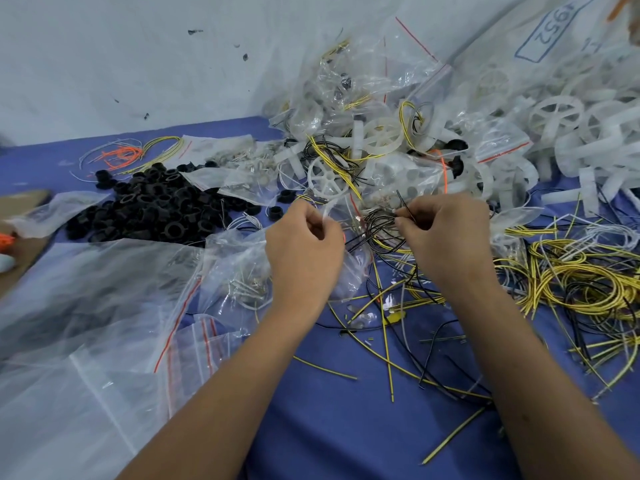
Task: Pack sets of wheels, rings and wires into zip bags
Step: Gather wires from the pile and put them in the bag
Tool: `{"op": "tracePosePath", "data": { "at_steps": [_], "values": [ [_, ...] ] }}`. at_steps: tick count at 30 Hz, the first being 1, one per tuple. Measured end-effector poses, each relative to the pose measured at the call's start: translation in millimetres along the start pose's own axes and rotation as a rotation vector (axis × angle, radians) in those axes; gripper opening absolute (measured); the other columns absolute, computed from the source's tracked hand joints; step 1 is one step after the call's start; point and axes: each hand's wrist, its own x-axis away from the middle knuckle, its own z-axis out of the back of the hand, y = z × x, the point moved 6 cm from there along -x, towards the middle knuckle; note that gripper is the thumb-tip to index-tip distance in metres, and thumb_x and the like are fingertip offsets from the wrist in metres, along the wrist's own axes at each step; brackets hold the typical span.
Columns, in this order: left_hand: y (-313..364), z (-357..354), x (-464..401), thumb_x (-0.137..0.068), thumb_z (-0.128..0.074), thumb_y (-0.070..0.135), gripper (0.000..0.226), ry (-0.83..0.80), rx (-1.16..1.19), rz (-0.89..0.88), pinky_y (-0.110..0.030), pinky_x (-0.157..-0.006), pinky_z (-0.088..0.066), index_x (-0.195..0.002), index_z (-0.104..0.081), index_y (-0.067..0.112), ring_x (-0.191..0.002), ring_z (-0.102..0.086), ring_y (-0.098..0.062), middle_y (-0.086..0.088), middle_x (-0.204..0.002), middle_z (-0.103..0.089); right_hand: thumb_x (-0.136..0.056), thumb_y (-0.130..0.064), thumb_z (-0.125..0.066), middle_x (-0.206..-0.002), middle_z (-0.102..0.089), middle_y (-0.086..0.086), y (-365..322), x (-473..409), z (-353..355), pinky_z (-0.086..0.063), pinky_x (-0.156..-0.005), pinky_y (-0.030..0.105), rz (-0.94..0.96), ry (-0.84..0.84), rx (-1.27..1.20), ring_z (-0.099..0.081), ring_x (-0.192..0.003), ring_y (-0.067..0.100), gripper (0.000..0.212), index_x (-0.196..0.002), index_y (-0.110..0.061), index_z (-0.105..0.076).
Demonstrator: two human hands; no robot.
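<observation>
My left hand (304, 244) grips the mouth of a small clear zip bag (353, 271) that hangs below it over the blue table (346, 410). My right hand (446, 233) pinches a coil of thin black wires (377, 223) at the bag's opening. A heap of black rings (156, 206) lies to the left. White spoked wheels (325, 176) lie just beyond my hands, and many more (557, 112) are piled at the right. Loose yellow and black wires (581, 282) spread on the right.
Packed zip bags (363, 109) pile up against the white wall at the back. Large clear plastic bags (86, 306) and empty zip bags (207, 341) cover the left front. Cut wire scraps (388, 341) litter the cloth between my forearms. A cardboard piece (20, 237) lies at far left.
</observation>
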Motion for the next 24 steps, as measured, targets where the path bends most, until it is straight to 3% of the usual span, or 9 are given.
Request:
{"op": "tracePosePath", "data": {
  "at_steps": [3,5,11,17,21,24],
  "values": [
    [4,-2,1,-0.089,-0.065,0.022,0.018,-0.034,-0.024,-0.053,-0.042,-0.068,-0.051,-0.074,-0.057,0.014,-0.063,-0.058,-0.018,0.005,-0.061,-0.058,-0.084,-0.014,-0.082,-0.065,-0.071,-0.012,0,0,-2,-0.057,-0.063,0.020,-0.080,-0.059,-0.161,-0.066,-0.060,0.000,0.002,-0.085,-0.016,-0.082],
    [10,-5,4,-0.091,-0.064,0.026,0.020,-0.045,-0.032,-0.113,-0.043,-0.066,-0.050,-0.076,-0.056,0.016,-0.063,-0.059,-0.018,0.005,-0.063,-0.059,-0.081,-0.014,-0.084,-0.065,-0.074,-0.008,-2,1,-7,-0.056,-0.060,0.018,-0.129,-0.156,-0.306,-0.069,-0.061,0.003,0.006,-0.084,-0.018,-0.081],
    [25,-14,15,-0.093,-0.063,0.026,0.020,-0.102,-0.042,-0.253,-0.046,-0.063,-0.048,-0.079,-0.052,0.016,-0.065,-0.056,-0.020,0.006,-0.067,-0.056,-0.082,-0.005,-0.078,-0.067,-0.075,0.004,-16,9,-21,-0.062,-0.068,0.042,-0.085,-0.293,-0.408,-0.073,-0.065,0.028,0.006,-0.080,-0.010,-0.075],
    [25,-14,16,-0.092,-0.062,0.023,0.018,-0.099,0.005,-0.240,-0.045,-0.065,-0.047,-0.079,-0.054,0.013,-0.067,-0.057,-0.019,0.005,-0.067,-0.057,-0.084,-0.010,-0.076,-0.077,-0.078,-0.003,-23,16,-30,-0.059,-0.078,0.030,-0.016,-0.489,-0.355,-0.076,-0.081,0.013,0.012,-0.087,-0.020,-0.079],
    [14,-17,13,-0.087,-0.060,0.025,0.010,-0.147,-0.080,-0.183,-0.040,-0.066,-0.047,-0.082,-0.053,0.021,-0.072,-0.054,-0.014,0.008,-0.078,-0.058,-0.080,-0.003,-0.078,-0.075,-0.078,0.002,-18,16,-32,-0.063,-0.080,0.042,-0.100,-0.464,-0.406,-0.076,-0.076,0.018,0.014,-0.081,-0.017,-0.077],
    [5,-25,10,-0.077,-0.061,0.024,0.013,-0.301,-0.135,-0.158,-0.037,-0.068,-0.046,-0.087,-0.053,0.024,-0.078,-0.056,-0.018,0.009,-0.091,-0.058,-0.081,-0.004,-0.080,-0.075,-0.078,0.001,-10,15,-37,-0.063,-0.079,0.046,-0.152,-0.437,-0.396,-0.076,-0.074,0.016,0.015,-0.080,-0.018,-0.077]
  ]
}}
